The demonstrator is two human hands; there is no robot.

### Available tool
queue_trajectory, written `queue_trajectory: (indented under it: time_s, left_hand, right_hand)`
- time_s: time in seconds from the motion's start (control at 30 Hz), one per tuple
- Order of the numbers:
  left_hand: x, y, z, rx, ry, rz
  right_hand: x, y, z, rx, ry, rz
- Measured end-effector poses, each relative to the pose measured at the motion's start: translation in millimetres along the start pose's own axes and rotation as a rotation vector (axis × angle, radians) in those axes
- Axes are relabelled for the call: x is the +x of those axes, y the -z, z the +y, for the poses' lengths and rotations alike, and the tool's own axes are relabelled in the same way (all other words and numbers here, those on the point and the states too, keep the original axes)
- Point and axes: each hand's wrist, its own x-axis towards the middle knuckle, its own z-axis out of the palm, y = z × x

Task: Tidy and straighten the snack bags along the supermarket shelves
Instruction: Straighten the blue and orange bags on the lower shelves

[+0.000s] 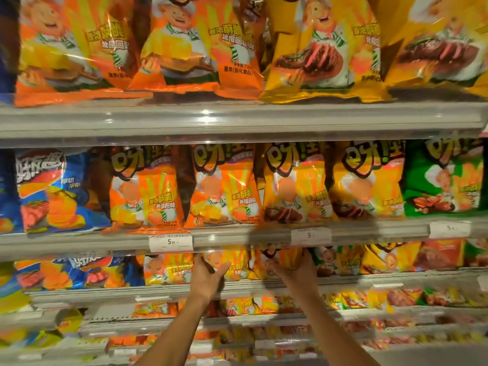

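Observation:
Both my hands reach up to the third shelf (264, 283) from the top. My left hand (208, 276) grips the left side of an orange-yellow snack bag (232, 260), thumb across its front. My right hand (298, 270) holds a yellow snack bag (287, 257) next to it, fingers curled round its right edge. Both bags stand upright and their tops are hidden behind the shelf rail above. Rows of orange bags (148, 186) and yellow bags (295, 186) stand upright on the shelf above.
Blue bags (52, 191) fill the left of the shelves, green bags (443, 180) the right. Price tags (170, 243) hang on the clear rail (237, 236) just above my hands. More orange and yellow bags (317, 48) line the top shelf; lower shelves hold small packets.

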Motion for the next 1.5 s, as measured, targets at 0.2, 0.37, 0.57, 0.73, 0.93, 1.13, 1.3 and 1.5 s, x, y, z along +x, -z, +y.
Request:
queue_trajectory:
  time_s: [0.2, 0.37, 0.57, 0.73, 0.93, 1.13, 1.3, 1.5]
  left_hand:
    - [15.8, 3.5, 2.6, -0.030, -0.001, -0.079]
    - [28.5, 8.1, 6.2, -0.120, 0.007, -0.158]
    - [29.8, 10.1, 2.9, -0.186, 0.002, -0.123]
    - [30.3, 6.0, 5.7, -0.219, 0.008, -0.086]
    - [28.1, 3.9, 8.4, -0.219, -0.015, -0.096]
    - [22.2, -10.9, 10.9, -0.274, -0.035, -0.044]
    - [7.9, -45.7, 21.0, -0.073, -0.060, -0.021]
    - [-5.1, -102.5, 39.4, -0.104, -0.026, -0.044]
  right_hand:
    - [17.1, -7.1, 4.7, 0.033, -0.011, -0.045]
    - [25.9, -8.3, 5.1, 0.048, -0.025, -0.076]
    - [19.4, -4.1, -6.9, 0.063, -0.025, -0.022]
    - [4.4, 3.4, -22.9, 0.020, 0.036, 0.062]
    - [-6.5, 19.9, -16.4, -0.048, 0.016, 0.147]
    - [-18.0, 46.4, 0.9, 0.086, -0.065, 0.100]
    - [-33.9, 91.0, 38.9, 0.202, -0.161, 0.091]
    - [-47.2, 131.7, 71.7, 0.199, -0.224, 0.122]
